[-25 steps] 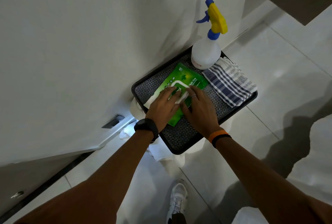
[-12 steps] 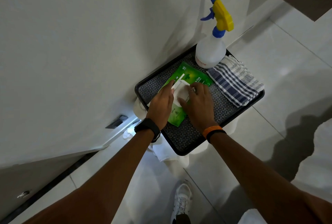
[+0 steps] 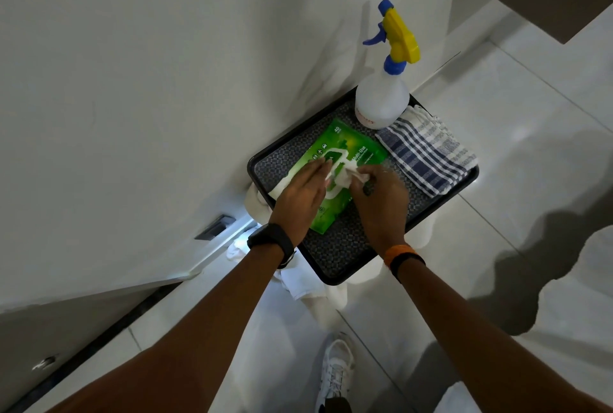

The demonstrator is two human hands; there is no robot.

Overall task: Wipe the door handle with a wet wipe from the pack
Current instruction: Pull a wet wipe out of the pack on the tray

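A green pack of wet wipes (image 3: 345, 150) lies flat on a black tray (image 3: 331, 266), its white flap lifted open. My left hand (image 3: 298, 197) presses flat on the pack's left side, over the flap. My right hand (image 3: 381, 197) pinches a crumpled white wet wipe (image 3: 351, 174) at the pack's opening, drawn partly out. No door handle can be made out; a white door (image 3: 132, 97) fills the left side, with a dark latch plate (image 3: 215, 227) on its edge.
A white spray bottle (image 3: 381, 104) with a yellow and blue trigger stands at the tray's far corner. A blue-checked cloth (image 3: 428, 154) lies folded on the tray's right side. The tray rests on a white stand. Pale floor tiles and my white shoe (image 3: 335, 376) lie below.
The pack's flap was peeled open, and my right hand has pinched a wipe and drawn it up from the opening. My left hand stays pressing the pack down.
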